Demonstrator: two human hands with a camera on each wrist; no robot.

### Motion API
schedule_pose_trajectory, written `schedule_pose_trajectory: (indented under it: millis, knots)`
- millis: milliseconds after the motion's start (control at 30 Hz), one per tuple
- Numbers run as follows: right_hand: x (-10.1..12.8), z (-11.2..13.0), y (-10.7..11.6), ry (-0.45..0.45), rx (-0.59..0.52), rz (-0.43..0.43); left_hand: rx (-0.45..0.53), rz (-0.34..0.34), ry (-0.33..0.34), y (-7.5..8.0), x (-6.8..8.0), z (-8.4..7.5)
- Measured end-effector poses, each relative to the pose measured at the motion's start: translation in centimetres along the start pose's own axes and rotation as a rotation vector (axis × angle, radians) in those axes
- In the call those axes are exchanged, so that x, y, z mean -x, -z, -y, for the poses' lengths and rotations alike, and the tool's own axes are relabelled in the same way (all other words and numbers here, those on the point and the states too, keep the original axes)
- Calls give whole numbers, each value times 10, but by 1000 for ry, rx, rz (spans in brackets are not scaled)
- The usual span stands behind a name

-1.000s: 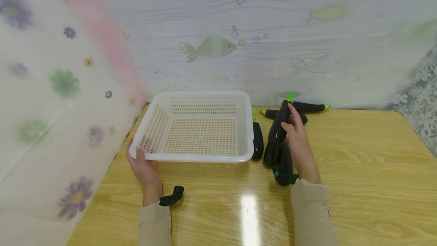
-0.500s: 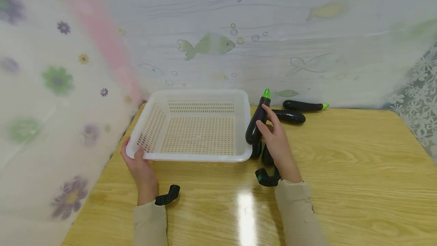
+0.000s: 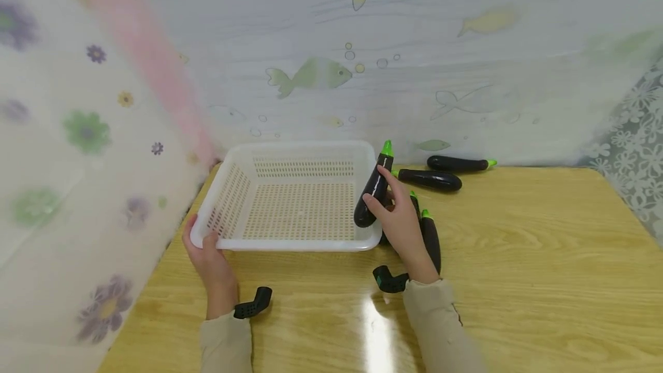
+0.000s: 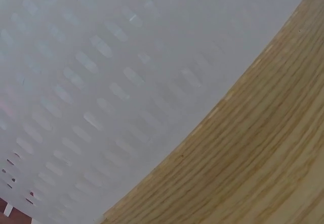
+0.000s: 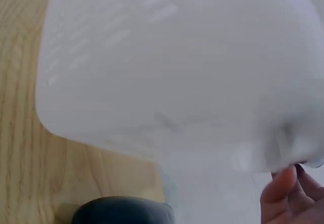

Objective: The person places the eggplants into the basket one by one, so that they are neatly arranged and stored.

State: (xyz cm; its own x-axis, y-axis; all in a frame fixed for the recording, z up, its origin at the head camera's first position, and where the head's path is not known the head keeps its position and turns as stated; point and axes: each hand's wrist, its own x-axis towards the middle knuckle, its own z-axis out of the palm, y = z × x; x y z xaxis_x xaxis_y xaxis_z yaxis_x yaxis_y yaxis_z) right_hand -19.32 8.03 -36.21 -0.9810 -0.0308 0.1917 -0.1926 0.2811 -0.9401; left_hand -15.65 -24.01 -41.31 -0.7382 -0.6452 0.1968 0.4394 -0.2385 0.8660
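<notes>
A white plastic basket (image 3: 290,244) with a slotted floor and walls stands on the wooden table; no eggplant shows inside it. My left hand (image 3: 211,269) grips its near left corner, thumb over the rim. Its outer wall (image 4: 101,107) fills much of the left wrist view. In my right hand (image 3: 400,226) is a dark purple eggplant (image 3: 374,189), pinched between thumb and fingers. That eggplant tilts over the basket's right rim, green stem end up and away. In the right wrist view the basket's wall (image 5: 177,72) hides most of the eggplant, with my fingertips at the lower right.
Behind the right hand, two eggplants lie on the table, one (image 3: 430,179) in front of another (image 3: 458,164). More eggplants, including one (image 3: 431,240) beside my wrist, lie right of the basket, partly hidden. A fish-print curtain (image 3: 321,73) borders the table's back edge.
My right hand has carried the eggplant left from above the other eggplants to over the basket's right rim. My left hand stays on the basket corner.
</notes>
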Motion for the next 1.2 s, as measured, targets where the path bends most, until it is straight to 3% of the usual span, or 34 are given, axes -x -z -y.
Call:
schedule_pose_trajectory:
  millis: [133,467,767,900,1200]
  knots:
    - [3,0,-9,56,107,-7,-67,-56,25,-1,0,-2]
    - [11,-3,-28,177,370,27,-130,-102,62,2,4,-4]
    - [10,1,-27,263,595,57,-90,-62,56,-5,4,-5]
    - [12,3,-27,239,666,46,-87,-79,44,-7,4,-2]
    - [12,6,-27,176,714,64,-68,-116,16,-9,5,-1]
